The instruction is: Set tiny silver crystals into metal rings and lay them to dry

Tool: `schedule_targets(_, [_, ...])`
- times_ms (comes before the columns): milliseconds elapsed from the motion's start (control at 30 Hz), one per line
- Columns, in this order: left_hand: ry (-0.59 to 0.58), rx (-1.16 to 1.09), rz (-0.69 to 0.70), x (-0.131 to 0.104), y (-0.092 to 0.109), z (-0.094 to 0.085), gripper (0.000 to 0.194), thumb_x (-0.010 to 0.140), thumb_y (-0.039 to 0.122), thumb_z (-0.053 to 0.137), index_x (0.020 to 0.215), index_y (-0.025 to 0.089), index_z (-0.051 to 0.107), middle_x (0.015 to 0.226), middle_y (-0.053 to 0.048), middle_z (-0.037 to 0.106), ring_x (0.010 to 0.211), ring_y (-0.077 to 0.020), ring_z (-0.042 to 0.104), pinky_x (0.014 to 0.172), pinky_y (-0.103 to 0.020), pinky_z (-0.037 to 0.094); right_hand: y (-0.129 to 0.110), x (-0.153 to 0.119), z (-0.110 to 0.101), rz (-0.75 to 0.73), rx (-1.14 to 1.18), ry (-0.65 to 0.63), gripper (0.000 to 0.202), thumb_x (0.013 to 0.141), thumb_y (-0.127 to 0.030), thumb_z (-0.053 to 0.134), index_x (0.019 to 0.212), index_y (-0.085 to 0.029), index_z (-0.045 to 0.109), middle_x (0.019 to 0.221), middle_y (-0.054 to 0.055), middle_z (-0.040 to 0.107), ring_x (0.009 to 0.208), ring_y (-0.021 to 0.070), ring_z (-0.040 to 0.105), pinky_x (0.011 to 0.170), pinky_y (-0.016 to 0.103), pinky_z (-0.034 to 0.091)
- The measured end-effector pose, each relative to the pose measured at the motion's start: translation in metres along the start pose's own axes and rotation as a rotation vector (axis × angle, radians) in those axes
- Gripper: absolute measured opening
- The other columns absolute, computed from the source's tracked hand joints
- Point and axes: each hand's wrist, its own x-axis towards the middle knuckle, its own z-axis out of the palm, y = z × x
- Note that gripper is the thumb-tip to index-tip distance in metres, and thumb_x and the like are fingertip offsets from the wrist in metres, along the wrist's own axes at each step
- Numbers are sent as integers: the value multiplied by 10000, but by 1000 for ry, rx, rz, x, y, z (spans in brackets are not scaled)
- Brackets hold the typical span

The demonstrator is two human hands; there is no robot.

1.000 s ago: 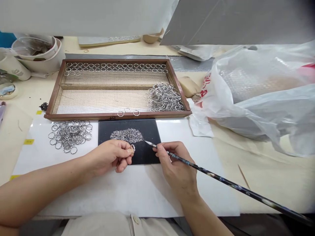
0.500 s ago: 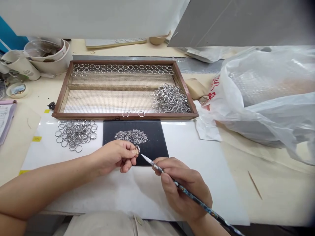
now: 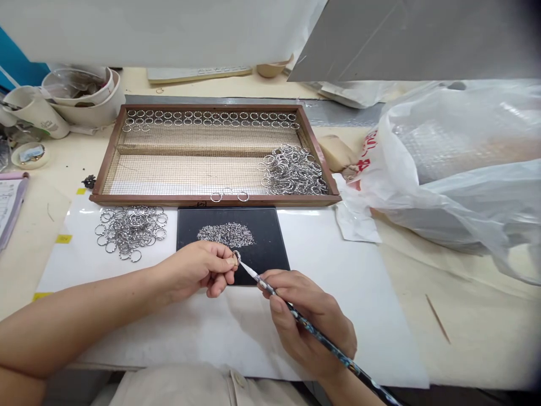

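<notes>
Pinched between thumb and finger of my left hand (image 3: 211, 266) is a small silver ring (image 3: 237, 257), held above a black pad (image 3: 270, 248). My right hand (image 3: 313, 321) grips a dark patterned pen-like stick with a white pointed tip (image 3: 304, 322), a wax picker pencil by its look. Its tip meets the ring's right side; whether it carries a stone is too small to tell. On the pad behind my fingers lies a heap of tiny sparkling stones (image 3: 226, 233). Loose silver rings (image 3: 132, 228) are piled on the white sheet to the left.
A wood-framed mesh tray (image 3: 190, 163) stands behind the pad, with rows of rings at its back and a ring heap (image 3: 291, 169) at its right. A white plastic bag (image 3: 448, 180) fills the right. A toothpick (image 3: 438, 318) lies at right; cups (image 3: 40, 113) stand at left.
My right hand has moved slightly left and up, bringing the white tip from just beside the ring to contact with it. My left hand and the ring have stayed still.
</notes>
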Motion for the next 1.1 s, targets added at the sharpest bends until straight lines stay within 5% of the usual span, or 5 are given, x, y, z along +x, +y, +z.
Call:
schedule_targets(867, [7, 16, 12, -1, -1, 1, 218, 830, 223, 495, 635, 128, 502, 412, 28, 470, 345, -41, 395, 432, -169, 272, -2, 3, -4, 27, 27, -13, 271, 726, 28, 492, 876, -195, 526, 725, 33, 621, 710, 168, 615, 594, 355, 541])
schedule_targets(1100, [24, 64, 48, -1, -8, 1, 160, 821, 208, 495, 682, 130, 487, 552, 25, 538, 351, -23, 427, 431, -172, 282, 1, -6, -5, 149, 152, 203, 205, 790, -16, 486, 884, -196, 512, 703, 13, 577, 685, 172, 601, 578, 349, 503])
